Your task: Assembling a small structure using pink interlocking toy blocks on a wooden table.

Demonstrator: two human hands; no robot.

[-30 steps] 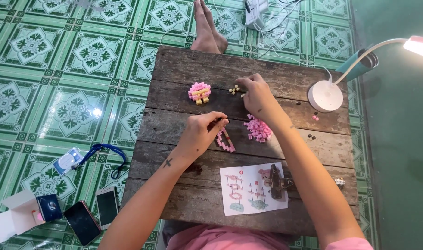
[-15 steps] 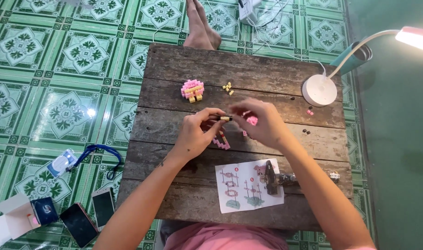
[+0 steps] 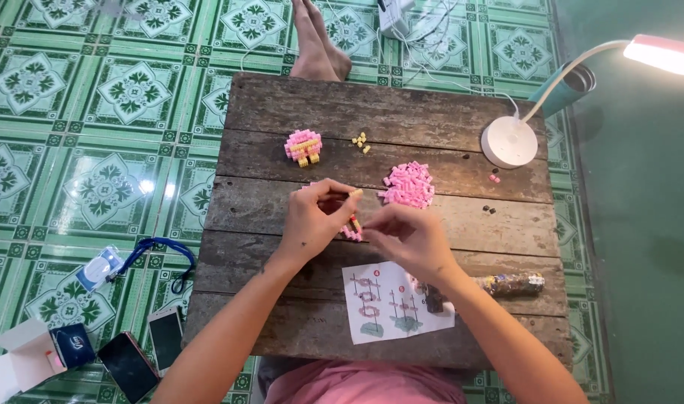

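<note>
My left hand holds a small part-built piece of pink and yellow blocks just above the middle of the wooden table. My right hand meets it from the right, fingertips pinched at the same piece. A loose pile of pink blocks lies just beyond my hands. A finished pink and yellow block figure stands further back on the left, with several small yellow blocks beside it. A printed instruction sheet lies under my right wrist.
A white desk lamp stands at the table's far right, its head lit. A small packet lies at the right edge. Someone's bare feet rest beyond the table. Phones, a lanyard and a box lie on the tiled floor.
My right hand came back from the far yellow blocks and joined my left hand at the small piece. The pink pile, covered by that hand before, is now in plain sight.
</note>
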